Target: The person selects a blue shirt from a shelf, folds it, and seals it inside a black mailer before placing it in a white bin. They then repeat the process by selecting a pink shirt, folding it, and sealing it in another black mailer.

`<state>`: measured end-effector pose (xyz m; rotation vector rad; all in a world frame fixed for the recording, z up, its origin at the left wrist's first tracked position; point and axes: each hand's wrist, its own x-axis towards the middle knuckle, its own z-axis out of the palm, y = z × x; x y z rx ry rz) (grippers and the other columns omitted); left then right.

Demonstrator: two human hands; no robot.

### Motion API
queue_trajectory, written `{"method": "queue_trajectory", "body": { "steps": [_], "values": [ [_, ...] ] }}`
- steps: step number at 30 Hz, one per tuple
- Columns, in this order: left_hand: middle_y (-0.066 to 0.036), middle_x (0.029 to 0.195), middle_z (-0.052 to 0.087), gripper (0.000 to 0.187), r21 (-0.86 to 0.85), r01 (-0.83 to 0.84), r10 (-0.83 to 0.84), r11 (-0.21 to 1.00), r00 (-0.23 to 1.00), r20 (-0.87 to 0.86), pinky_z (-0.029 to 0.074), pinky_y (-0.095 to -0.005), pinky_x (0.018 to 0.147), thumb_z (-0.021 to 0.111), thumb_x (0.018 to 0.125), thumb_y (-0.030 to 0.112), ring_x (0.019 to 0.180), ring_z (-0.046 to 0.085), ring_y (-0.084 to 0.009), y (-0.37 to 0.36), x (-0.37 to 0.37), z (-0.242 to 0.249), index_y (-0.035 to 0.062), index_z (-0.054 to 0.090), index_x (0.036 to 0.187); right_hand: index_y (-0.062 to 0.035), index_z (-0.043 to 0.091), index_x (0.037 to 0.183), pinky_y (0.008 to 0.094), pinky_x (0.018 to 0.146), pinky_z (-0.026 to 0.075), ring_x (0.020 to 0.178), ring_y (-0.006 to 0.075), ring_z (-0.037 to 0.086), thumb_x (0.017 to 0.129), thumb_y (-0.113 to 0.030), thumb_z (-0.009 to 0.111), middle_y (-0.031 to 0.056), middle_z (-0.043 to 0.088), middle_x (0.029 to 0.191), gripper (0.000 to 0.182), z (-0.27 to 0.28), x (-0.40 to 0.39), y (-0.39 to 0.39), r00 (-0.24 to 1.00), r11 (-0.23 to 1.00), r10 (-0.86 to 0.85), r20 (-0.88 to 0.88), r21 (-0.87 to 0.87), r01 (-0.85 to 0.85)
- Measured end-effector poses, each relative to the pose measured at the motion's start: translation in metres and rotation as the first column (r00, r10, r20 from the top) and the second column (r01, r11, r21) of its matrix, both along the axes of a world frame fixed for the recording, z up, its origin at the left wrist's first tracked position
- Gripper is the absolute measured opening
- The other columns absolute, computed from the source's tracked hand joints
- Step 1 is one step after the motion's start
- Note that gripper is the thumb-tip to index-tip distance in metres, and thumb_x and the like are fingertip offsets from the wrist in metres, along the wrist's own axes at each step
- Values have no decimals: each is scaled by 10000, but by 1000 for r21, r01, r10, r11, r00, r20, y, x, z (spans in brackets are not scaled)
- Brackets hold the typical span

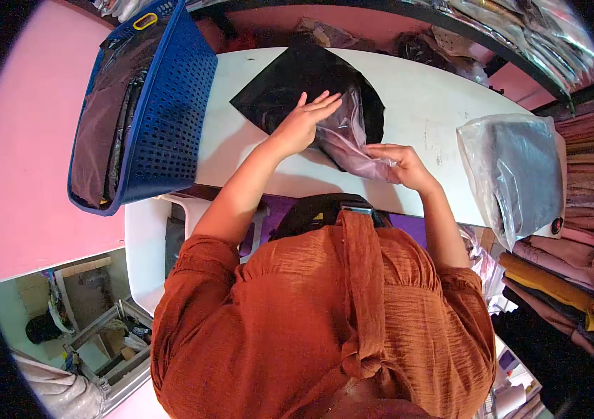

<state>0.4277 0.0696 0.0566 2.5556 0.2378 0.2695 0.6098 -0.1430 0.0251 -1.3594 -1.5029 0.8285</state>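
My left hand [302,127] lies flat with its fingers stretched out over a clear plastic bag [353,133]. Beneath and around the bag spreads a flat black piece [258,94], fabric-like, with pointed corners, on the white table [416,91]. At the near right end of the bag, my right hand [406,167] has its fingers closed on the crumpled, pinkish-looking plastic edge. The bag's near end bunches up beside the right fingertips.
A blue perforated basket [171,112] with dark bagged items stands at the left. On the table's right end lies a dark folded item in a clear bag [513,174]. Stacked folded fabrics [587,188] fill the right side. A shelf of packets [520,35] runs above.
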Motion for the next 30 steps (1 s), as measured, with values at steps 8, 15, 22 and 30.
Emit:
{"method": "queue_trajectory", "body": {
  "steps": [8, 15, 22, 30],
  "values": [
    [-62, 1415, 418, 673, 42, 97, -99, 994, 993, 62, 94, -551, 1119, 392, 737, -157, 1343, 339, -266, -14, 1, 9, 125, 462, 1344, -65, 623, 1154, 324, 935, 461, 1090, 282, 594, 666, 114, 546, 143, 618, 1168, 527, -6, -17, 16, 979, 981, -181, 95, 84, 173],
    [-58, 1333, 514, 559, 11, 115, -115, 993, 979, 171, 116, -559, 1113, 424, 762, -127, 1303, 404, -266, -24, -1, 9, 120, 568, 1242, -57, 621, 1153, 337, 936, 470, 1109, 299, 577, 677, 132, 515, 154, 606, 1176, 523, -28, -42, 31, 864, 874, -476, 161, 194, 445],
    [-53, 1292, 551, 491, -43, 71, -58, 997, 963, 265, 131, -535, 1112, 420, 799, -112, 1287, 429, -263, -31, 11, -1, 124, 600, 1190, -28, 617, 1116, 370, 874, 484, 1027, 330, 600, 691, 135, 465, 177, 626, 1091, 480, -38, -55, 37, 846, 850, -513, 142, 218, 479],
    [-298, 1453, 126, 1066, -402, -542, 659, 738, 707, 256, 269, -491, 1069, 724, 647, 34, 1343, 217, -398, -54, -17, -113, 96, 38, 1461, -11, 607, 1106, 380, 771, 504, 934, 379, 605, 744, 35, 594, 192, 631, 1011, 366, -68, -50, 31, 751, 797, -602, 273, 268, 542]
  ]
}}
